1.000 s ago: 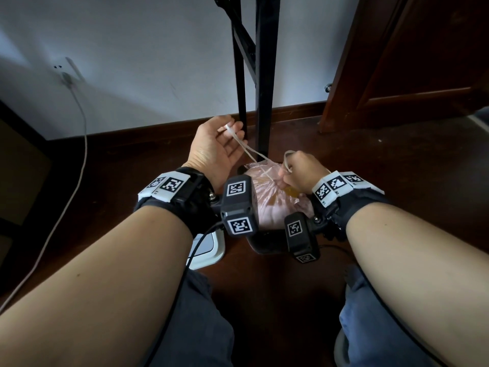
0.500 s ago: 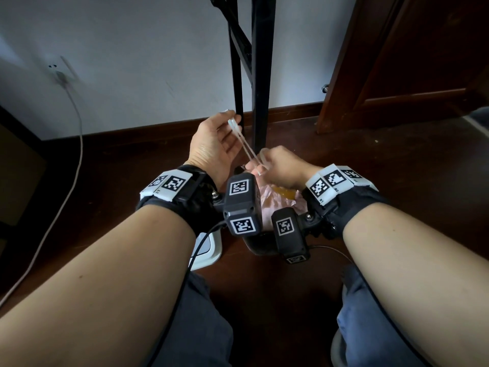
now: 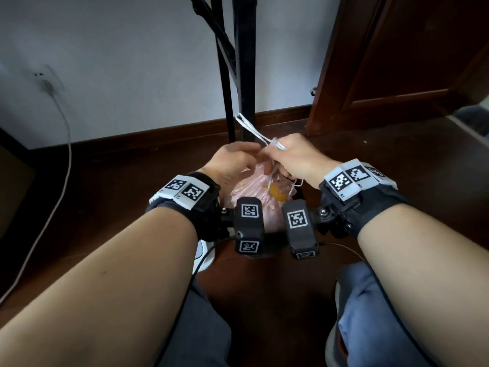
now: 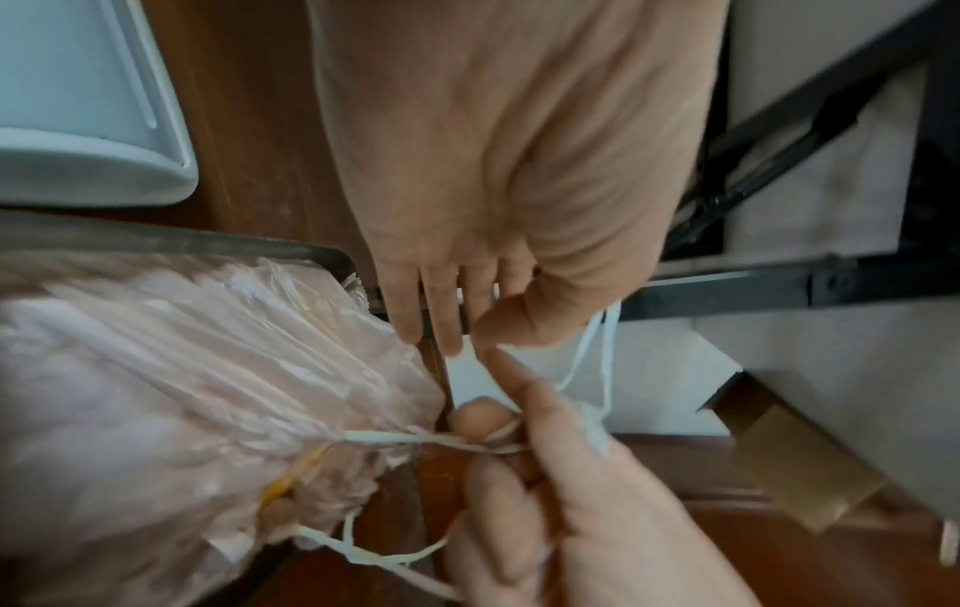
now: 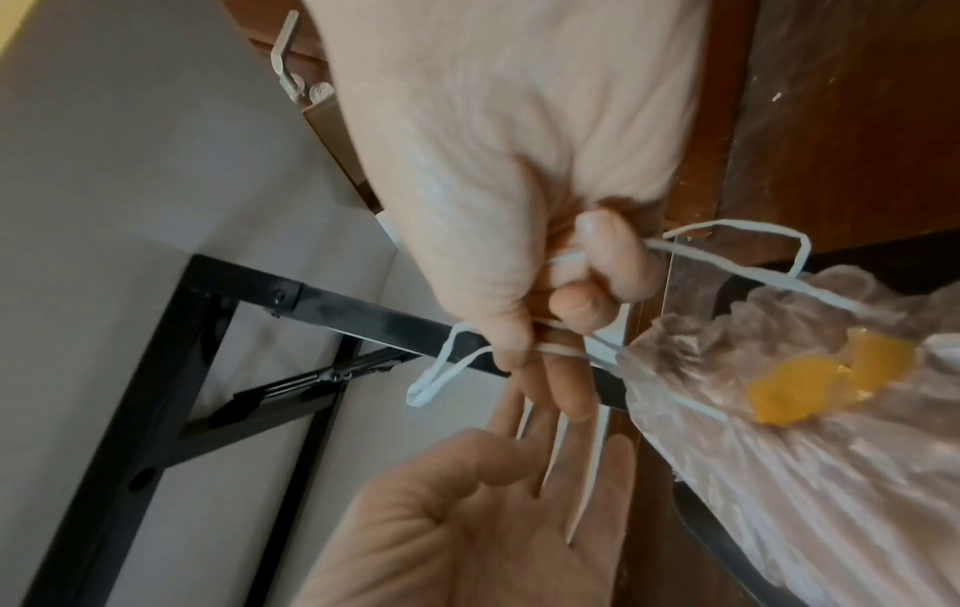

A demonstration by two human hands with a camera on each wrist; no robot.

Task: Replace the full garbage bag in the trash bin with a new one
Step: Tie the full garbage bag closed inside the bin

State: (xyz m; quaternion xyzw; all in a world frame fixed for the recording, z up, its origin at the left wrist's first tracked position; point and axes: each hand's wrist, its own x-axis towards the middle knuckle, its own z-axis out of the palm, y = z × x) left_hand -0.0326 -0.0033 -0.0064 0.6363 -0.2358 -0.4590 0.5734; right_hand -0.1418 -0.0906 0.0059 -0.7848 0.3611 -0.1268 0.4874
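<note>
A pink translucent garbage bag (image 3: pixel 248 192) sits in a dark bin (image 4: pixel 207 242), its neck gathered by a white drawstring (image 3: pixel 248 128). My right hand (image 3: pixel 280 152) grips the drawstring (image 5: pixel 436 378) in curled fingers just above the bag's neck, and a loop sticks out past the fist. My left hand (image 3: pixel 243 154) hovers beside it, palm open and fingers (image 5: pixel 613 464) straight, holding nothing. An orange piece (image 5: pixel 821 382) shows through the bag (image 5: pixel 779 472). In the left wrist view a second loop of the drawstring (image 4: pixel 384 554) hangs loose below the neck. The wrist cameras hide most of the bin.
Black metal table legs (image 3: pixel 244 62) stand right behind the bin against the wall. A white lid-like piece (image 3: pixel 205 258) lies on the wooden floor left of the bin. A white cable (image 3: pixel 60 160) runs down at the left. A brown door (image 3: pixel 397 62) is at the right.
My left hand has let go of the drawstring it held up, dropped lower and opened. My right hand has moved up and left and now grips the string alone.
</note>
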